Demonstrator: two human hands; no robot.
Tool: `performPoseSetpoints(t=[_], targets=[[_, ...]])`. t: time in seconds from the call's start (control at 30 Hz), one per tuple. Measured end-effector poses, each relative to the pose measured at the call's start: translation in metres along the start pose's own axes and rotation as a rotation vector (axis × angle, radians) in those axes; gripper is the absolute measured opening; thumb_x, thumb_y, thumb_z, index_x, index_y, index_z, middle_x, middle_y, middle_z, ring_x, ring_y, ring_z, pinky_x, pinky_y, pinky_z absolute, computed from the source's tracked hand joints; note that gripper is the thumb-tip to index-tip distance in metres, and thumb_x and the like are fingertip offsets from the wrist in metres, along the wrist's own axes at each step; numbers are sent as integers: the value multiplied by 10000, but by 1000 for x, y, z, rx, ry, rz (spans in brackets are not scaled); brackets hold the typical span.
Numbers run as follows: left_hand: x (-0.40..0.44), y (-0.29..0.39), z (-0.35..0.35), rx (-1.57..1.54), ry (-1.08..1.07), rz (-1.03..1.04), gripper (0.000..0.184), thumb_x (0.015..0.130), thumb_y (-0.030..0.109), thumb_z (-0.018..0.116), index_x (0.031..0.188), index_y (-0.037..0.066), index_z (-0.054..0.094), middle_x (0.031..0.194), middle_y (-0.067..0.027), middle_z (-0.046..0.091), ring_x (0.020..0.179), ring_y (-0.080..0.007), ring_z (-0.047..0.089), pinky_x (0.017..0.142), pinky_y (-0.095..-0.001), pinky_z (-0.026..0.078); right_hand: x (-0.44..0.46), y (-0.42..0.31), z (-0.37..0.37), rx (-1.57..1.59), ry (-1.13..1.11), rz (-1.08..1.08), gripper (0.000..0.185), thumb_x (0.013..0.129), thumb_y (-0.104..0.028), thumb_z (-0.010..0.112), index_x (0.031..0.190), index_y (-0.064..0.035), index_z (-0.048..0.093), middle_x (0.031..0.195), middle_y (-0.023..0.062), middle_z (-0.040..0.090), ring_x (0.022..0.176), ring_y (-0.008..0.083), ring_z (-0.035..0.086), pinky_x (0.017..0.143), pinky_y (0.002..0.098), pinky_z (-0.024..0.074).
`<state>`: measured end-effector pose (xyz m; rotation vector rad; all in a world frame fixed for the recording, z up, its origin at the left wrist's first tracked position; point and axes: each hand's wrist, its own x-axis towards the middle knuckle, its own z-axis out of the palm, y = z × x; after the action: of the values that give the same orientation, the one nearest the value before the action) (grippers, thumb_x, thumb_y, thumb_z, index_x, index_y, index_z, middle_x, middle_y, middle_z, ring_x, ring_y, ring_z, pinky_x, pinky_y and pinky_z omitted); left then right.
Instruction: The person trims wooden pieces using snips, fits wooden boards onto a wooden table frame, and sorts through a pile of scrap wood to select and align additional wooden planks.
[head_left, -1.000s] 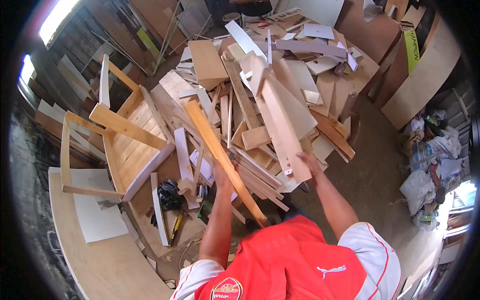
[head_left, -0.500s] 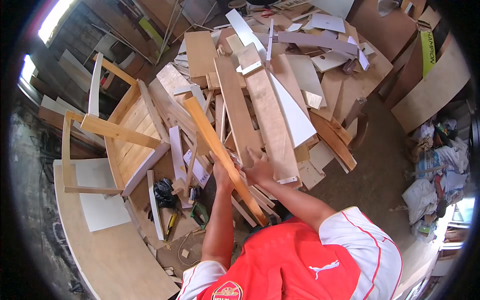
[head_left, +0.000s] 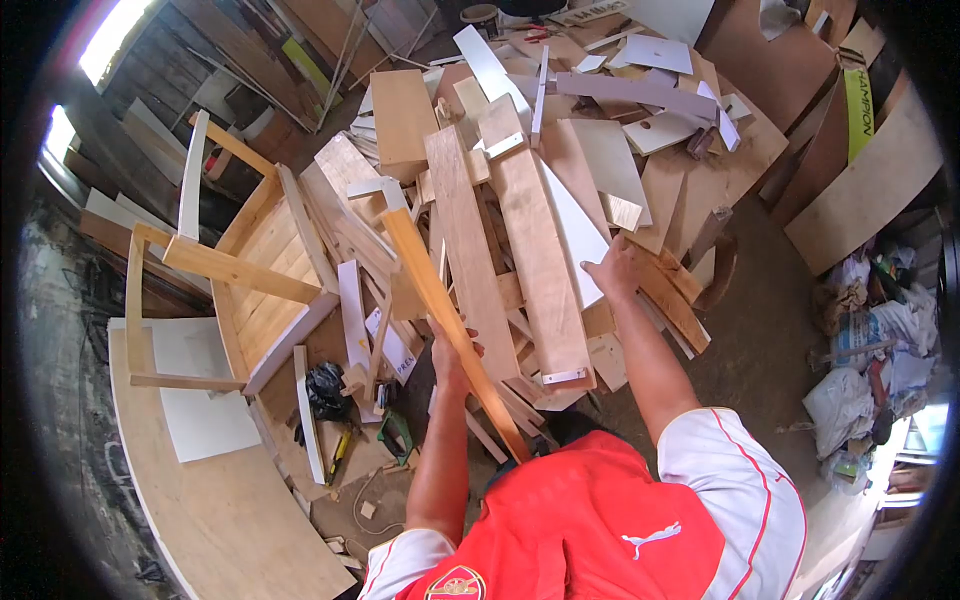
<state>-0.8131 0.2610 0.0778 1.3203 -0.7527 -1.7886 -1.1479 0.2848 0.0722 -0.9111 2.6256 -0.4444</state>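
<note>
My left hand [head_left: 451, 348] is wrapped round a long orange-brown wooden piece [head_left: 440, 290], which slants down towards my body. My right hand [head_left: 617, 268] is at the right side of the wood pile, with thumb and fingers apart, by the lower end of a white triangular board [head_left: 574, 225]. Between my hands lie a long brown plank [head_left: 462, 230] and a wider plank [head_left: 540, 260] with small white-edged blocks at its ends. Whether my right fingertips touch the wood beneath them is unclear.
A wooden chair frame [head_left: 270, 245] lies tipped at the left. Below it are a black plastic bag [head_left: 328, 390], a yellow-and-black tool [head_left: 342, 452] and a green tool [head_left: 396, 436]. White sacks [head_left: 838, 395] sit at the right. Boards lean against the walls.
The wide plank, earlier held by my right hand, now lies on the pile. My right hand has moved from the narrower plank to the right side. My left hand still holds the orange-brown piece.
</note>
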Motion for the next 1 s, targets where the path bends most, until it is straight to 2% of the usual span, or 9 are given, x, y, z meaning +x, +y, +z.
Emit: performPoseSetpoints(t=[0.13, 0.23, 0.33, 0.4, 0.47, 0.53, 0.6, 0.8, 1.0], targets=[[-5, -5, -5, -11, 17, 45, 756, 953, 734, 455, 1226, 38, 567, 887, -63, 596, 539, -196, 598, 511, -334, 496, 23, 4, -3, 16, -127, -165, 666, 731, -352, 862, 1238, 9, 625, 1087, 201, 714, 999, 313, 702, 853, 459, 563], [-8, -7, -7, 64, 69, 29, 683, 919, 661, 608, 1199, 40, 564, 895, -59, 583, 525, -201, 603, 494, -337, 496, 60, 19, 15, 523, -516, -179, 442, 744, -253, 823, 1071, 17, 701, 921, 166, 747, 837, 243, 726, 777, 383, 573], [-13, -2, -5, 145, 126, -20, 637, 878, 561, 732, 1196, 38, 556, 892, -60, 577, 523, -204, 608, 493, -343, 501, 49, 5, 10, 620, -597, -300, 466, 758, -146, 804, 1159, 44, 662, 975, 110, 719, 809, 167, 692, 701, 319, 570], [-15, -5, -8, 142, 128, -28, 622, 863, 504, 776, 1203, 35, 550, 889, -65, 580, 521, -206, 610, 496, -346, 506, 23, -21, 11, 620, -509, -441, 359, 719, -86, 725, 1054, 39, 696, 855, 103, 726, 725, 196, 695, 684, 348, 566], [-24, 0, -3, 143, 116, 31, 615, 865, 482, 782, 1213, 28, 556, 878, -61, 582, 520, -203, 608, 496, -344, 506, -13, -54, 9, 404, -326, -519, 329, 695, -178, 684, 947, 32, 701, 803, 221, 718, 738, 308, 724, 699, 415, 565], [-26, 2, -4, 147, 85, 60, 599, 873, 463, 781, 1220, 26, 563, 893, -65, 601, 520, -200, 606, 499, -342, 507, -59, -87, -5, 458, -302, -473, 318, 702, -221, 670, 889, 32, 711, 861, 302, 694, 853, 463, 700, 780, 528, 551], [-28, 3, -11, 151, 37, 58, 575, 886, 447, 772, 1223, 27, 572, 936, -77, 638, 519, -197, 602, 502, -339, 508, -74, -101, 16, 403, -266, -496, 299, 710, -204, 655, 908, 15, 702, 834, 261, 710, 814, 441, 701, 764, 503, 554], [-37, 14, -42, 83, 35, 38, 529, 911, 408, 755, 1223, 14, 591, 1059, -113, 710, 548, -166, 603, 509, -311, 502, -138, -138, 6, 300, -218, -474, 292, 751, -220, 633, 890, 24, 714, 857, 309, 691, 856, 465, 700, 782, 550, 551], [-31, 43, -65, 86, -173, 140, 490, 892, 334, 786, 1209, 13, 597, 883, -47, 654, 586, -141, 603, 555, -301, 502, -188, -181, 28, 243, -230, -523, 363, 783, -318, 699, 894, 28, 694, 855, 279, 709, 815, 441, 709, 763, 507, 569]])
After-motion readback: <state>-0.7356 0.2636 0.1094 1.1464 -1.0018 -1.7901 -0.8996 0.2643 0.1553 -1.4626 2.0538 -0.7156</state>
